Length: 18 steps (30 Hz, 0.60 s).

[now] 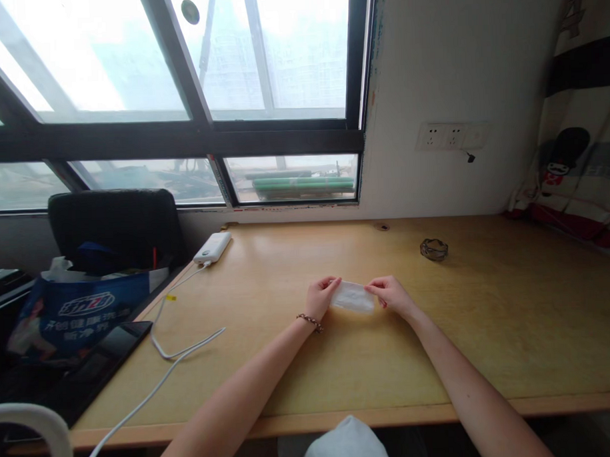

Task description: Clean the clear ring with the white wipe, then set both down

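A small white translucent packet point(353, 297) is stretched flat just above the wooden desk point(488, 329), near its middle. My left hand point(321, 296) pinches the packet's left end with curled fingers; a beaded bracelet circles that wrist. My right hand point(391, 295) pinches the right end the same way. Both forearms reach in from the near edge of the desk.
A white power bank point(213, 248) with a white cable point(175, 353) lies at the desk's left side. A small metal ring-shaped object point(434, 249) sits at the back right. A black chair point(115, 228) holding a blue bag point(82, 309) stands to the left, under the window.
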Available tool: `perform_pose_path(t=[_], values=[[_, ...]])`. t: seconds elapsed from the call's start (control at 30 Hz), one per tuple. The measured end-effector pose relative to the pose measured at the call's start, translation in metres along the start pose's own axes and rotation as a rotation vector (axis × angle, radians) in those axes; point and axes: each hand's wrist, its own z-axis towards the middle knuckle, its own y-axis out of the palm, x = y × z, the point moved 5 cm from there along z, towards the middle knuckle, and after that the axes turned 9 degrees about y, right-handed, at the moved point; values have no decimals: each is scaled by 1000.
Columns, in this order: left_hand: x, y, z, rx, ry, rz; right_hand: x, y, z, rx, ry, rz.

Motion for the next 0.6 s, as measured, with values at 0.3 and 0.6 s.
perform_pose_path(t=[0.3,0.6], values=[[4,-3,-1,-5,17,22,-6,-15,-2,221,-64,151],[17,1,-4,-9,223,-54,-18,-15,-8,228,-194,429]])
